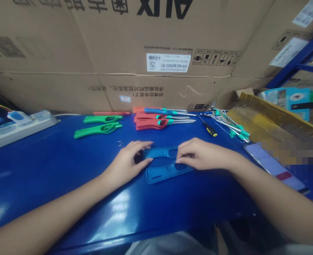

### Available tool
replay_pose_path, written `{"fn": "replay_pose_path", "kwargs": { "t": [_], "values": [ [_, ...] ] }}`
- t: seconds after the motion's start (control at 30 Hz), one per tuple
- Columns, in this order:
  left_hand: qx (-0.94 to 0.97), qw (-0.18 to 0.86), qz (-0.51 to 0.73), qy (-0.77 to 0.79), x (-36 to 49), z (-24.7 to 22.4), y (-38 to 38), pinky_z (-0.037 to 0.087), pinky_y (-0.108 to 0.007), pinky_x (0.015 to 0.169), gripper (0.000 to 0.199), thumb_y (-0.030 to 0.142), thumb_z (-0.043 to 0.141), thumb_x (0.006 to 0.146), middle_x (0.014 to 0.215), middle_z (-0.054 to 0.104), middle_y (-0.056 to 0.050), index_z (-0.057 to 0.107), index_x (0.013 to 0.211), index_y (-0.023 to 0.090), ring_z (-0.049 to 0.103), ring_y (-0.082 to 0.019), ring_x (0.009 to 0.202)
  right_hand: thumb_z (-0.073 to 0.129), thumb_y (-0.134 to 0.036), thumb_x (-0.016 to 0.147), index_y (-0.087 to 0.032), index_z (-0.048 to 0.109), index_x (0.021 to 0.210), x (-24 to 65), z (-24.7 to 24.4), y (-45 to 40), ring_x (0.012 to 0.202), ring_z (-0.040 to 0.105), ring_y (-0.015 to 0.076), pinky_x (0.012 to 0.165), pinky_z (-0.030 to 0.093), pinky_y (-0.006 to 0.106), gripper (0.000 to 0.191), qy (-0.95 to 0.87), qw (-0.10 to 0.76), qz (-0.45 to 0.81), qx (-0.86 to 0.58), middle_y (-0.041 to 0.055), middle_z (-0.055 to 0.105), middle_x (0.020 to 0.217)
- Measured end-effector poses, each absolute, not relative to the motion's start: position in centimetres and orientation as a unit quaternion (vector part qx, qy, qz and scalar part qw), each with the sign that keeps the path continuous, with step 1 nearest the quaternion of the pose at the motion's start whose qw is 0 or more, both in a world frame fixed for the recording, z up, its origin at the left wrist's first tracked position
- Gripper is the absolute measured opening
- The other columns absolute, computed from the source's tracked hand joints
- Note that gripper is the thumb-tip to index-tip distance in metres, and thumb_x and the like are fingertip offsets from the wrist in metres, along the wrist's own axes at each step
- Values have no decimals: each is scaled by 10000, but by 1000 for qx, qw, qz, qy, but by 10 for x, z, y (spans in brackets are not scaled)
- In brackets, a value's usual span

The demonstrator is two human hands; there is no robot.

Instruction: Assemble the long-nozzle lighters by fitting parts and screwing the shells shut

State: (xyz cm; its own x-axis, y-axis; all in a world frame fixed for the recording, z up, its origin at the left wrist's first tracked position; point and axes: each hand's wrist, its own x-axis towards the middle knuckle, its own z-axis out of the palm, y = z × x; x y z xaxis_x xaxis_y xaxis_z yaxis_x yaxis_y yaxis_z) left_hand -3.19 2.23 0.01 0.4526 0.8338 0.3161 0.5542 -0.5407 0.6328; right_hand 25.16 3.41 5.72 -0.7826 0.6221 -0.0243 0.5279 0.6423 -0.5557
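Note:
Two blue lighter handle halves lie side by side on the blue table, hollow side up. The upper handle half has its left end between the thumb and fingers of my left hand, which steadies it by its edges. Over the right ends of both halves is my right hand, its fingertips pinched together close to the lower handle half. What those fingertips hold is hidden. A few small screws are on the table just beyond my left hand.
Green handles lie at the back left, red lighters at the back middle. A screwdriver, metal lighter tubes and a phone are to the right. A power strip sits at left; a cardboard box stands behind.

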Motion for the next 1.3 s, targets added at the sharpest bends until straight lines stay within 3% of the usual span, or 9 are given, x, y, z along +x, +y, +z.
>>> {"fn": "replay_pose_path", "kwargs": {
  "t": [0.2, 0.47, 0.6, 0.67, 0.73, 0.8, 1.0, 1.3],
  "values": [
    [844, 204, 313, 385, -30, 7, 17, 490, -401, 1018, 358, 276, 638, 931, 1238, 671, -70, 638, 1286, 222, 603, -231, 1144, 647, -301, 944, -180, 579, 733, 243, 53, 28, 642, 507, 117, 595, 299, 255, 253, -918, 13, 139, -372, -6, 616, 770],
    [898, 155, 214, 351, -27, 14, 9, 452, -468, 992, 402, 225, 590, 899, 1219, 680, -76, 611, 1300, 223, 603, -270, 1116, 577, -467, 979, -217, 619, 965, 256, 55, 39, 758, 586, 144, 656, 380, 258, 254, -922, 84, 97, -366, 17, 668, 963],
    [893, 161, 218, 359, -28, 14, 9, 447, -470, 1009, 370, 186, 568, 875, 1210, 677, -67, 642, 1235, 224, 604, -267, 1110, 502, -414, 990, -228, 648, 1095, 286, 62, 63, 940, 650, 221, 759, 444, 312, 258, -837, 112, -30, -535, 69, 695, 1140],
    [892, 164, 220, 358, -29, 14, 9, 457, -460, 998, 373, 168, 562, 860, 1207, 677, -66, 649, 1218, 226, 601, -267, 1108, 490, -396, 970, -232, 639, 1171, 311, 63, 77, 1063, 641, 272, 756, 459, 331, 299, -749, 68, -74, -655, 100, 671, 1214],
    [893, 164, 219, 359, -29, 14, 9, 461, -459, 995, 382, 154, 557, 844, 1205, 678, -65, 651, 1207, 228, 600, -270, 1106, 554, -366, 907, -221, 646, 1204, 339, 62, 91, 1069, 644, 304, 737, 471, 346, 344, -663, 19, -76, -744, 139, 638, 1265],
    [892, 163, 220, 360, -29, 14, 10, 454, -470, 1009, 391, 138, 553, 826, 1195, 682, -60, 652, 1194, 228, 607, -271, 1094, 618, -298, 835, -176, 679, 1155, 363, 57, 102, 1031, 653, 324, 726, 471, 358, 347, -625, 2, -70, -778, 177, 657, 1200],
    [885, 162, 236, 368, -28, 13, 11, 468, -455, 988, 393, 105, 544, 795, 1157, 690, -59, 665, 1150, 225, 617, -265, 1061, 665, -246, 770, -185, 694, 1028, 391, 43, 116, 915, 661, 280, 682, 459, 329, 266, -578, -19, -39, -815, 137, 708, 1026],
    [876, 166, 247, 379, -28, 13, 12, 473, -445, 941, 364, 104, 549, 795, 1107, 694, -51, 684, 1110, 226, 616, -256, 1015, 647, -204, 778, -184, 685, 971, 387, 40, 117, 989, 656, 316, 744, 468, 359, 198, -566, -5, -39, -823, 168, 694, 1049]
  ]
}}
